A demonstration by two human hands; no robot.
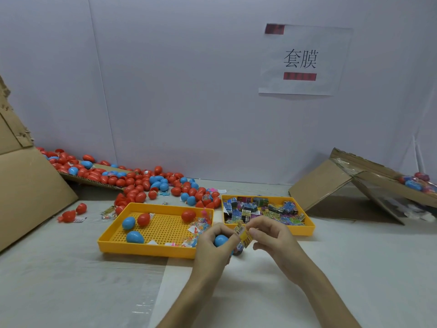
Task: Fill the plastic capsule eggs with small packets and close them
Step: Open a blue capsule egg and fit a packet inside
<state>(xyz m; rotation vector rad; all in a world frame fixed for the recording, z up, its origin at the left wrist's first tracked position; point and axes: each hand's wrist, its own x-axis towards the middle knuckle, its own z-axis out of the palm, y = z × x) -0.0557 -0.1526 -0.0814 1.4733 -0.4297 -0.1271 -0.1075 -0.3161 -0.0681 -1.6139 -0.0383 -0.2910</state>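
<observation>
Left hand (212,247) fingers curled round blue egg (221,240); right hand (272,235) fingers pinch yellow packet (245,236).

Soft, cool, fairly bright light fell evenly from overhead. The tilted cardboard box (331,185) at 3 o'clock cast a diffuse shadow beneath itself, and the yellow tray (146,251) at 7 o'clock left a thin dark band along its near wall. Glare streaked the clear film (142,306) at 7 o'clock. A small highlight sat on the blue capsule egg (221,240) in the left hand (212,247). The packet (243,235) beside it was blurred, its print unreadable. The wall seam (104,114) at 10 o'clock bowed with wide-angle distortion.
</observation>
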